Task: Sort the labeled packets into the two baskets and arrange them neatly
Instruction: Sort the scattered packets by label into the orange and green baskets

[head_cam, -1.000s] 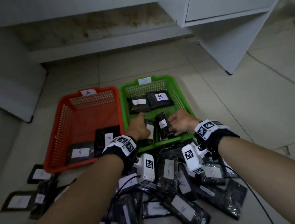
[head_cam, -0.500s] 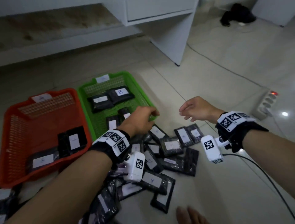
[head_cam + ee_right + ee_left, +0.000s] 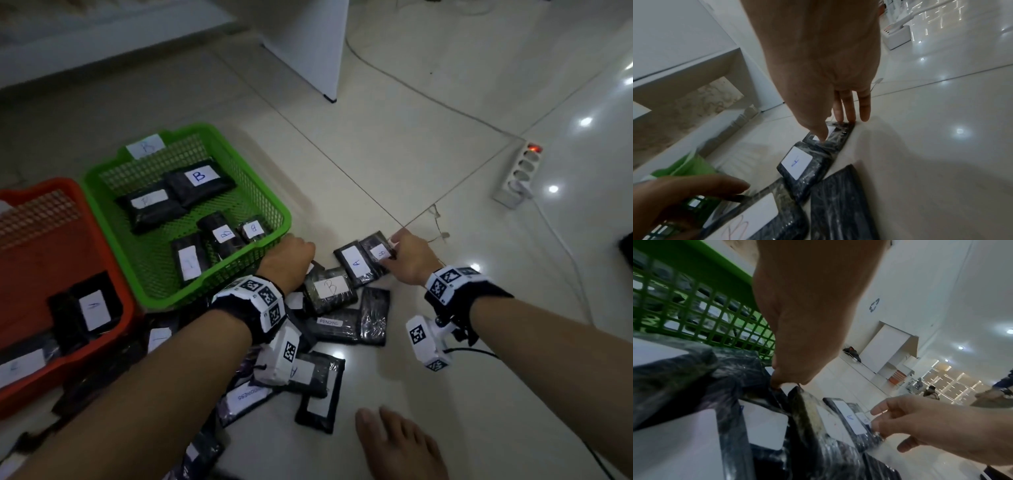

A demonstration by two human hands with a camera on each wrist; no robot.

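The green basket [image 3: 205, 296] marked B holds several black packets. To its left, the orange basket [image 3: 41, 185] holds A packets. Loose black packets lie in a pile [image 3: 337, 329] on the floor. My left hand [image 3: 291, 255] is curled at the green basket's near right corner. Its fingertips [image 3: 777, 383] pinch the corner of a packet labelled B [image 3: 330, 289]. My right hand [image 3: 399, 251] grips a small labelled packet [image 3: 378, 251] at the pile's far edge. Its thumb is on the label and its fingers are on the far edge [image 3: 835, 138]. A packet marked A [image 3: 354, 263] lies between the two.
A white power strip [image 3: 519, 174] with a red light and its cable lie on the tiles to the right. A white cabinet panel [image 3: 308, 51] stands beyond the baskets. A bare foot [image 3: 400, 445] rests near the pile's front edge. More packets lie under my left forearm.
Both hands have left the green basket and dropped to the floor pile. The right hand came down onto the small packet. The head view has swung right.
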